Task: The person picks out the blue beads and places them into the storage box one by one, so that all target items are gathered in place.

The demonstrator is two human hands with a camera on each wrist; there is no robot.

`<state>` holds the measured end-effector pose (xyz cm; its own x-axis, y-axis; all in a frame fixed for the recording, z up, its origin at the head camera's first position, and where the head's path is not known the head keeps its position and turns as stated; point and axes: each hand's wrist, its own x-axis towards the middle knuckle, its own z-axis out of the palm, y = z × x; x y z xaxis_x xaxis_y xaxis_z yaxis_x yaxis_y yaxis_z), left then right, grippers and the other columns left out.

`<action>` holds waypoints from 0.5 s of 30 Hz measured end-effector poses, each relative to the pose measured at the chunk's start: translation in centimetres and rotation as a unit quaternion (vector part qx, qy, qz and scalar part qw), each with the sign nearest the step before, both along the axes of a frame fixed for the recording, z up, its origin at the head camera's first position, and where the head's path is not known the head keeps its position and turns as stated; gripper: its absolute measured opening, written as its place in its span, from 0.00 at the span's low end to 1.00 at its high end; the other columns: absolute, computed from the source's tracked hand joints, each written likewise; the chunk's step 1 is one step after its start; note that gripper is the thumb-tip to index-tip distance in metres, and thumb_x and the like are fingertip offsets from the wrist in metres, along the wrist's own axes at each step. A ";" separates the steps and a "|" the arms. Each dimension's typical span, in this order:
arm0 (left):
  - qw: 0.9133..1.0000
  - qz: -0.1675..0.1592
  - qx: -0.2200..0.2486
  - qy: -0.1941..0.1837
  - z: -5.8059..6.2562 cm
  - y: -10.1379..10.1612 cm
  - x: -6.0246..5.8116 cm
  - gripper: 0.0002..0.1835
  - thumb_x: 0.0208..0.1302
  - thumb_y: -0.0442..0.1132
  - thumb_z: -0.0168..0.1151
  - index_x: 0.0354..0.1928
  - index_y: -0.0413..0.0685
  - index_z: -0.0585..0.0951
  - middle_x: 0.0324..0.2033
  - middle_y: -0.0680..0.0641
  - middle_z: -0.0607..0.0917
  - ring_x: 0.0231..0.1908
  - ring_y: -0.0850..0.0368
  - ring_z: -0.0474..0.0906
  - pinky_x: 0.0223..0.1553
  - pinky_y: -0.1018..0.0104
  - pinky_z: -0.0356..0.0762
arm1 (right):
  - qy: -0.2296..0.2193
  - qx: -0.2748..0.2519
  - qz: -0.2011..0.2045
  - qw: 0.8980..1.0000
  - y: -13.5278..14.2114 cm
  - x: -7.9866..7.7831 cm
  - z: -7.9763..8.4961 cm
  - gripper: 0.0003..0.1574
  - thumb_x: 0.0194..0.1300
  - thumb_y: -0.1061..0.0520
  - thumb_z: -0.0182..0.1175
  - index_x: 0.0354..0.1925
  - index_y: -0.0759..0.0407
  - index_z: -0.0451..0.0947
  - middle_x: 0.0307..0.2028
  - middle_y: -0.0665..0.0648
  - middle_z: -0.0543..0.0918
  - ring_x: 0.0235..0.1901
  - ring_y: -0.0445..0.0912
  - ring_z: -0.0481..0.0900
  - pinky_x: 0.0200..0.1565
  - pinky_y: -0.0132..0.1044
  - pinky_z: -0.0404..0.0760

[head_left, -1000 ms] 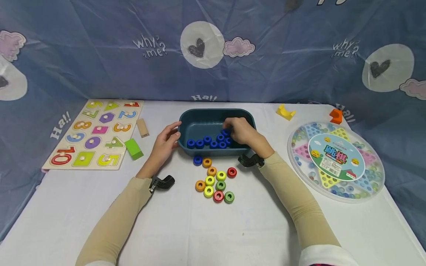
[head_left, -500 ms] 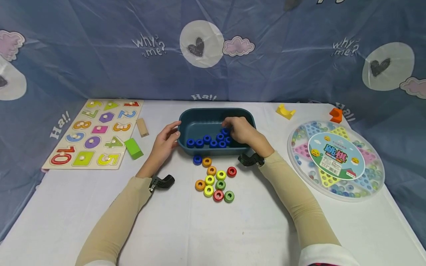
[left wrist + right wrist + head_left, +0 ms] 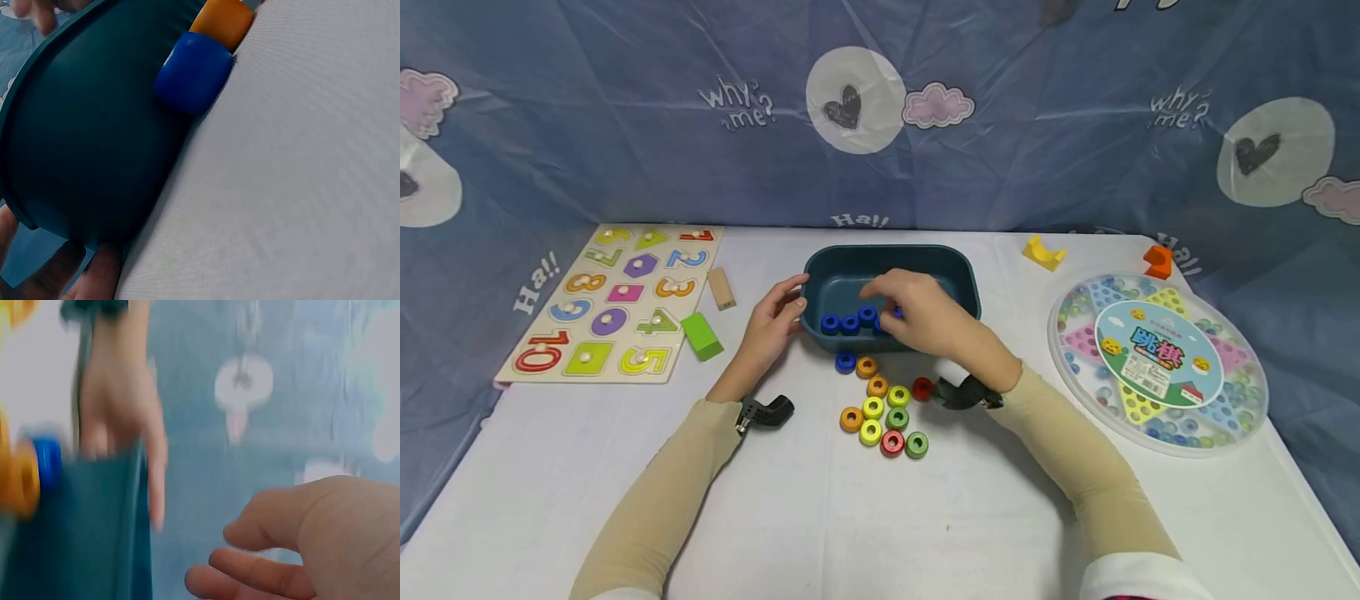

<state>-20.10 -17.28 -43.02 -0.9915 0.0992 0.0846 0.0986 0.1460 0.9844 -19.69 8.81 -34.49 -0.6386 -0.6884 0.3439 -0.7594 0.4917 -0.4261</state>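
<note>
In the head view a dark teal bin (image 3: 842, 260) holds several blue beads (image 3: 849, 325) along its near side, some hidden by my right hand. My left hand (image 3: 769, 319) rests against the bin's left end, its fingers spread over the outer wall. Over the bin's near middle hovers my right hand (image 3: 921, 310), fingers loosely bent; the right wrist view shows nothing between its thumb and fingers. Just outside the near wall lies one blue bead (image 3: 195, 74), beside an orange bead (image 3: 867, 367).
Several orange, yellow, green and red beads (image 3: 892, 442) lie before the bin. At left are a number puzzle board (image 3: 617, 321), a green block (image 3: 702, 336) and a wooden block (image 3: 722, 288). A round marble game box (image 3: 1157, 364), a yellow piece (image 3: 1042, 252) and an orange piece (image 3: 1158, 262) are at right.
My right hand has moved left and slightly nearer, from the blue beads at the bin's right side to above its middle. The left hand and the bin have stayed in place.
</note>
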 end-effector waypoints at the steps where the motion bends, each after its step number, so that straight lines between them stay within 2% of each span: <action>1: 1.000 -0.002 0.003 -0.002 0.2 0.0 0.1 0.24 0.75 0.39 0.49 0.70 0.48 0.67 0.65 0.36 0.70 0.55 0.55 0.72 0.44 0.79 0.81 | 0.008 -0.001 0.021 1.000 -0.4 0.9 0.0 0.18 0.60 0.67 0.57 0.49 0.61 0.81 0.43 0.57 0.84 0.31 0.43 0.77 0.33 0.31 0.78; 5: 1.000 -0.007 0.001 -0.002 1.5 0.4 0.8 0.24 0.74 0.37 0.48 0.70 0.43 0.65 0.65 0.33 0.69 0.57 0.48 0.72 0.44 0.79 0.81 | 0.007 0.027 0.087 0.996 -2.0 3.5 -0.8 0.14 0.63 0.62 0.59 0.48 0.60 0.82 0.42 0.56 0.84 0.31 0.40 0.76 0.34 0.26 0.78; 8: 1.000 -0.009 -0.004 0.002 2.1 0.6 1.2 0.24 0.74 0.36 0.47 0.70 0.40 0.64 0.65 0.31 0.68 0.59 0.42 0.71 0.44 0.80 0.81 | -0.006 0.085 0.099 0.991 -3.0 4.4 -2.1 0.17 0.64 0.59 0.60 0.52 0.61 0.81 0.46 0.56 0.84 0.37 0.42 0.80 0.41 0.29 0.82; 12: 1.000 -0.009 0.004 -0.001 1.4 0.4 0.8 0.24 0.75 0.37 0.48 0.70 0.43 0.65 0.66 0.33 0.68 0.59 0.43 0.72 0.44 0.79 0.82 | -0.008 0.164 0.078 0.983 -3.8 4.7 -3.6 0.25 0.64 0.56 0.61 0.58 0.62 0.77 0.52 0.57 0.81 0.46 0.45 0.82 0.50 0.35 0.84; 15: 1.000 -0.005 0.005 0.001 0.5 0.1 0.3 0.24 0.75 0.39 0.49 0.70 0.48 0.66 0.65 0.35 0.70 0.57 0.47 0.73 0.44 0.78 0.82 | 0.005 0.175 0.070 0.982 -4.0 4.6 -4.1 0.25 0.63 0.57 0.62 0.58 0.62 0.77 0.51 0.57 0.81 0.45 0.45 0.82 0.49 0.35 0.84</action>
<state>-19.80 -17.14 -42.49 -0.9903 0.1075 0.0883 0.1025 0.1349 0.9855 -15.04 4.79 -38.58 -0.5262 -0.8469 0.0764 -0.8340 0.4964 -0.2409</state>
